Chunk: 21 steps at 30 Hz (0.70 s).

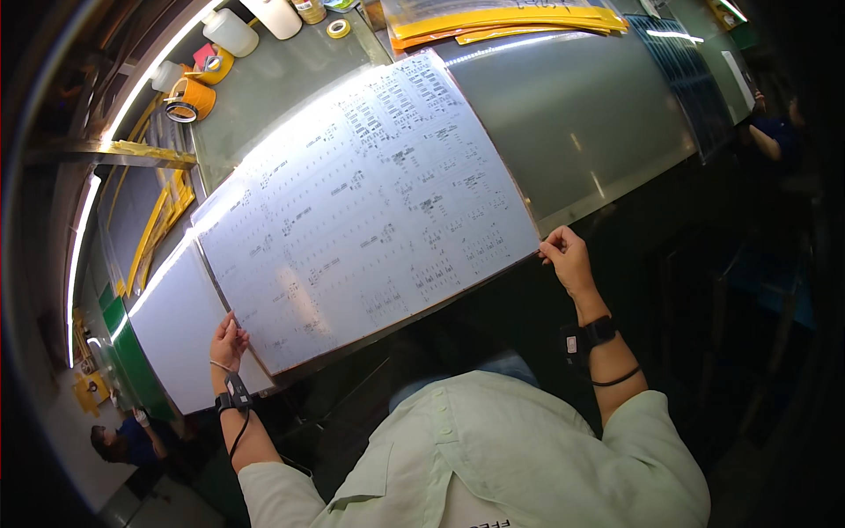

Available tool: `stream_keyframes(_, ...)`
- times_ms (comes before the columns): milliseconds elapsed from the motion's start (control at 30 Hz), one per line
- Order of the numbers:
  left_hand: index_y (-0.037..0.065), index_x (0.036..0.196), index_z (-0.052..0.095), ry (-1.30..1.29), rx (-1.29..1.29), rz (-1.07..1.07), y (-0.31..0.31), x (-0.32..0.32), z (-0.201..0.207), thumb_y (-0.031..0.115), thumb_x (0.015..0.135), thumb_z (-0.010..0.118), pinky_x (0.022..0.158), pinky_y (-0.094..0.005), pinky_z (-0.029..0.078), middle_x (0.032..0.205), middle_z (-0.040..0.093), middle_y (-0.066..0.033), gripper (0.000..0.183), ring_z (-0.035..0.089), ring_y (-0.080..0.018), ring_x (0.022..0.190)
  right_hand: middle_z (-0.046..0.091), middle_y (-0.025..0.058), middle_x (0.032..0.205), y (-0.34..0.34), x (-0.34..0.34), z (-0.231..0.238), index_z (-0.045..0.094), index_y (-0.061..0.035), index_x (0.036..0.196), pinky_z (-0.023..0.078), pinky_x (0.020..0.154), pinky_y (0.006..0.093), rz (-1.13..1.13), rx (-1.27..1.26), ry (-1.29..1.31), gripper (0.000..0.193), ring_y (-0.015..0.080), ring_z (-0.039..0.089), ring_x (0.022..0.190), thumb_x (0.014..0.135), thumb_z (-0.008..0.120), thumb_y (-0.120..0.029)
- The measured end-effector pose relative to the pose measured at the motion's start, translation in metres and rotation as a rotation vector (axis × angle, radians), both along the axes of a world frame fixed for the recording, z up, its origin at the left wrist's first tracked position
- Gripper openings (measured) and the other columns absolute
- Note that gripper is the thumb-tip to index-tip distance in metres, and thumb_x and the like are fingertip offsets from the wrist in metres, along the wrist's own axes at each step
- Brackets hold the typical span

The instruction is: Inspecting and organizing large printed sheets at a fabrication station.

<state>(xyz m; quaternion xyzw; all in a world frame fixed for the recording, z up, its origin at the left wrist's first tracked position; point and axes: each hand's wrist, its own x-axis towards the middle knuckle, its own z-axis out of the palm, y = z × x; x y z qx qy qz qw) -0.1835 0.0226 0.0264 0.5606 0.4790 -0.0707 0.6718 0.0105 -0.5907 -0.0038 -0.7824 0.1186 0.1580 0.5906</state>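
A large white sheet (352,220) with rows of small black printed marks lies tilted across the worktop in front of me. At its near right corner my right hand (568,260) is closed, with thumb and fingertips pinching the edge. My left hand (229,341) is at the sheet's left edge, low down, its fingers drawn together against that edge. How much of the edge lies between the left fingers is partly hidden. Both wrists carry black strapped devices with cables.
Yellow-edged sheets (510,25) are stacked at the back. Tape rolls (190,99) and white bottles (231,33) stand at the far left. A grey-green worktop (581,114) extends right. Another white surface (180,330) lies left. Other people (132,440) are at the far left and right.
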Motion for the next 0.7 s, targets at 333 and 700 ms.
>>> stream_keyframes(333, 0.008, 0.098, 0.053, -0.117, 0.018, 0.009, -0.001, -0.006, 0.007, 0.013, 0.084, 0.053, 0.064, -0.0264, 0.05, 0.09, 0.06, -0.0071, 0.015, 0.06, -0.0186, 0.078, 0.052, 0.0034, 0.065, 0.0, 0.004, -0.001, 0.048, -0.0004, 0.073, 0.045, 0.052, 0.0202, 0.032, 0.058, -0.002, 0.008, 0.0081, 0.052, 0.059, 0.075, 0.055, 0.003)
stream_keyframes(700, 0.012, 0.115, 0.045, -0.018, -0.155, 0.004, 0.009, 0.071, 0.025, 0.038, 0.086, 0.046, 0.065, -0.0294, 0.05, 0.092, 0.059, -0.0063, 0.039, 0.06, -0.0212, 0.077, 0.052, 0.0044, 0.064, -0.004, 0.02, 0.002, 0.046, -0.0002, 0.073, 0.045, 0.05, 0.0205, 0.074, -0.107, -0.032, 0.009, 0.0089, 0.053, 0.057, 0.076, 0.054, 0.003)
